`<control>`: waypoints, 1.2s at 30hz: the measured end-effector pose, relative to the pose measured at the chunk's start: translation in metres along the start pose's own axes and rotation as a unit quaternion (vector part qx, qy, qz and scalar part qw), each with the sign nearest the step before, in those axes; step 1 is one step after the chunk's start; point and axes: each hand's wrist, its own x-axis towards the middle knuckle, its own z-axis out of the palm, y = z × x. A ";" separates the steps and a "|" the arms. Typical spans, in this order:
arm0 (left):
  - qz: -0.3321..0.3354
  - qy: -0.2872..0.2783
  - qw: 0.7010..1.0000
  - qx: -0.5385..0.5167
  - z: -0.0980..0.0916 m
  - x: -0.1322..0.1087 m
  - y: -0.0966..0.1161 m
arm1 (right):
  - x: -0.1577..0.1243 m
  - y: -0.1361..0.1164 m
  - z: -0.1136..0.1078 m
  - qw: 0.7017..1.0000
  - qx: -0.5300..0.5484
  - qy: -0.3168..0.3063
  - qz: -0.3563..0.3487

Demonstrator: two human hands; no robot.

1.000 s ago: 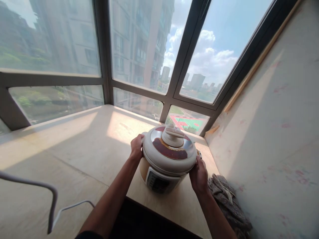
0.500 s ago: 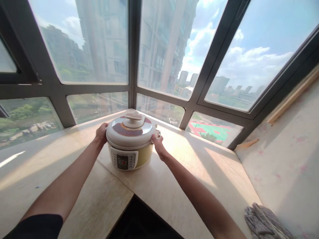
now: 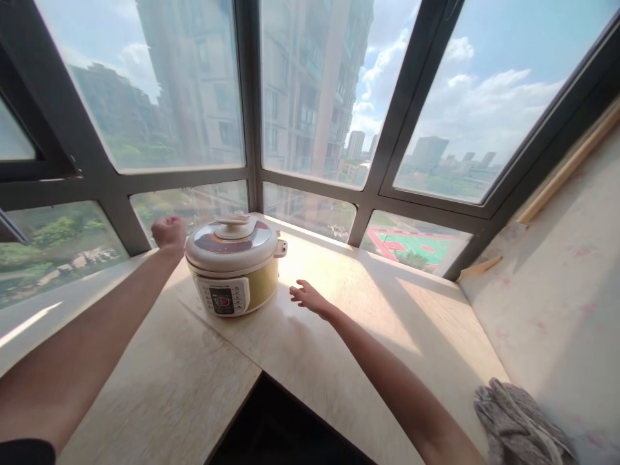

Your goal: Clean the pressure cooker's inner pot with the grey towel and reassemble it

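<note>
An electric pressure cooker (image 3: 264, 284) stands upright on the pale marble-like ledge, toward the window corner. Its body is yellow-green, its cream lid has a knob on top, and a dark control panel (image 3: 223, 300) faces me. My left hand (image 3: 168, 232) is raised just left of the lid, fingers curled into a loose fist with nothing seen in it. To the right of the cooker, my right hand (image 3: 308, 298) hovers low over the ledge, apart from the cooker. Its fingers are spread and it holds nothing. The cooker's right side handle (image 3: 281, 248) is in plain sight.
Windows with dark frames (image 3: 252, 129) rise behind the ledge (image 3: 368, 323). A grey-brown bundled cloth (image 3: 520, 423) lies at the lower right, beside the papered wall (image 3: 566, 310). The ledge's inner corner borders a dark gap (image 3: 285, 429) at bottom centre.
Both hands have let go of the cooker's sides. The left has risen and moved left; the right has dropped lower. In the picture the cooker sits farther left and is turned slightly.
</note>
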 end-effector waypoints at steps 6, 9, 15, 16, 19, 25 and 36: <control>0.154 -0.071 0.985 -0.022 0.032 -0.074 0.072 | -0.067 0.057 -0.070 0.994 0.034 0.106 0.013; 0.160 -0.141 0.974 -0.070 0.061 -0.154 0.088 | -0.093 0.077 -0.097 0.982 0.062 0.177 -0.005; 0.047 -0.402 0.899 -0.165 0.094 -0.374 0.064 | -0.150 0.105 -0.150 0.945 0.146 0.285 -0.066; 0.035 -0.445 0.880 -0.163 0.096 -0.406 0.057 | -0.160 0.109 -0.158 0.939 0.153 0.298 -0.076; -0.015 -0.526 0.840 -0.131 0.102 -0.481 0.041 | -0.189 0.119 -0.180 0.921 0.168 0.335 -0.101; 0.042 -0.630 0.775 -0.037 0.117 -0.541 0.044 | -0.218 0.124 -0.198 0.906 0.199 0.355 -0.120; 0.078 -0.646 0.756 -0.078 0.106 -0.540 0.035 | -0.217 0.123 -0.188 0.936 0.080 0.330 -0.096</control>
